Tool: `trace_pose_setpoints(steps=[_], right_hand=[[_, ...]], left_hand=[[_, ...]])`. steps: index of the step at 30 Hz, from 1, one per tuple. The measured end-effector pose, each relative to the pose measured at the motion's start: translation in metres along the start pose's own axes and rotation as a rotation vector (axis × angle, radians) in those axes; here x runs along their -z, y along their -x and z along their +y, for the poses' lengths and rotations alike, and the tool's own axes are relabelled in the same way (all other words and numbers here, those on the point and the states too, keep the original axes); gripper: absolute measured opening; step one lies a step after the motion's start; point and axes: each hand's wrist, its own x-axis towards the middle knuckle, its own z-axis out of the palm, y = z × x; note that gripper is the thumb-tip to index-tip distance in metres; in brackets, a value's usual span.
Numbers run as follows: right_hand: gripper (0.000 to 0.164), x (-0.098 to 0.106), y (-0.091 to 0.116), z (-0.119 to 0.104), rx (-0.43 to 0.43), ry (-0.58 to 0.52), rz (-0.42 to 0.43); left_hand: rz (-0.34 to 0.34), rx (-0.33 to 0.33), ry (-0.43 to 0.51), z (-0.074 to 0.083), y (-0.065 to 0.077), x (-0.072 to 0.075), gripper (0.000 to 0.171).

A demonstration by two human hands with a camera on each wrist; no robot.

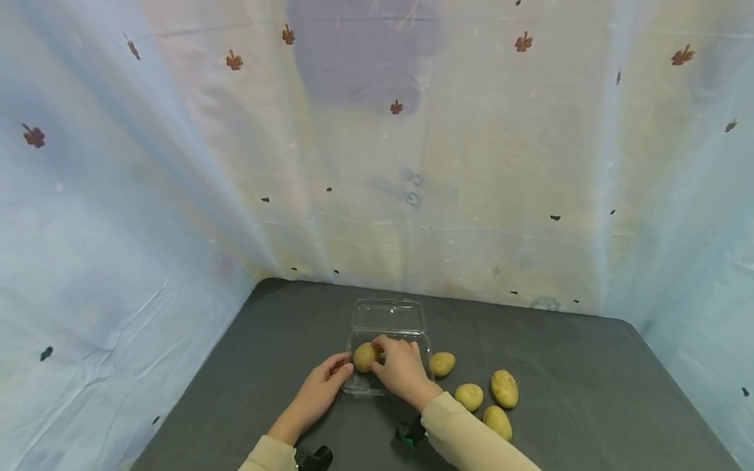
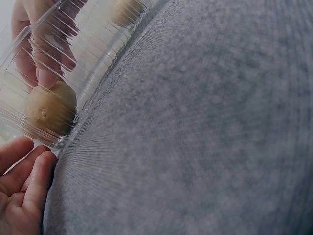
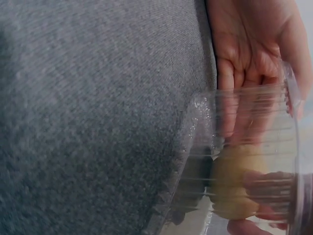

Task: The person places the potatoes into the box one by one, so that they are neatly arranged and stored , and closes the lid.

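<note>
A clear plastic clamshell box (image 1: 389,386) lies on the table with its lid (image 1: 390,316) raised at the back. My right hand (image 1: 403,366) reaches into the box and pinches a potato (image 1: 364,358) at the left end, thumb and fingertips on its right side. In the left wrist view the same potato (image 2: 51,108) shows through the ribbed wall, under the right fingertips. My left hand (image 1: 324,383) lies at the box's left wall, its fingers extended and touching the outside near the corner. The right wrist view shows those left fingers (image 3: 227,103) through the plastic.
One potato (image 1: 442,364) sits just right of the box. Farther right and nearer the front lie more potatoes: a round one (image 1: 468,396), a longer one (image 1: 504,388) and one by the right sleeve (image 1: 497,423). A patterned curtain (image 1: 412,163) hangs behind the dark table (image 1: 565,366).
</note>
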Motion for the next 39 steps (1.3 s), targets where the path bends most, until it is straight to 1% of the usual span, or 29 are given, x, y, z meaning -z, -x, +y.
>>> trace_pose_setpoints(steps=[7,10,13,17,21,25,29,34,39], right_hand=[[0.034,0.004,0.002,0.003,0.015,-0.052,-0.024],[0.035,0.011,0.007,0.005,0.014,-0.102,-0.031],[0.037,0.02,0.011,0.008,0.02,-0.156,-0.019],[0.042,0.035,0.019,0.015,0.01,-0.198,-0.006],[0.044,0.05,0.028,0.028,-0.027,-0.198,0.018],[0.042,0.06,0.038,0.043,-0.071,-0.175,0.065],[0.041,0.065,0.046,0.056,-0.116,-0.156,0.092],[0.039,0.068,0.052,0.066,-0.137,-0.168,0.098],[0.048,0.07,0.055,0.072,-0.157,-0.17,0.108]], left_hand=[[-0.002,0.005,0.0,0.004,0.001,0.0,0.051],[-0.005,0.001,0.001,0.003,0.001,0.0,0.051],[-0.006,-0.005,0.008,0.002,0.001,0.0,0.052],[0.002,-0.004,0.01,0.001,0.002,-0.001,0.053],[0.011,-0.009,-0.005,0.001,0.002,-0.001,0.053],[0.008,-0.015,-0.01,0.0,0.001,-0.001,0.054],[0.0,-0.018,-0.005,0.0,0.002,-0.001,0.054],[0.001,-0.024,-0.003,0.003,0.004,-0.001,0.054],[0.002,-0.029,0.003,0.003,0.004,-0.001,0.053]])
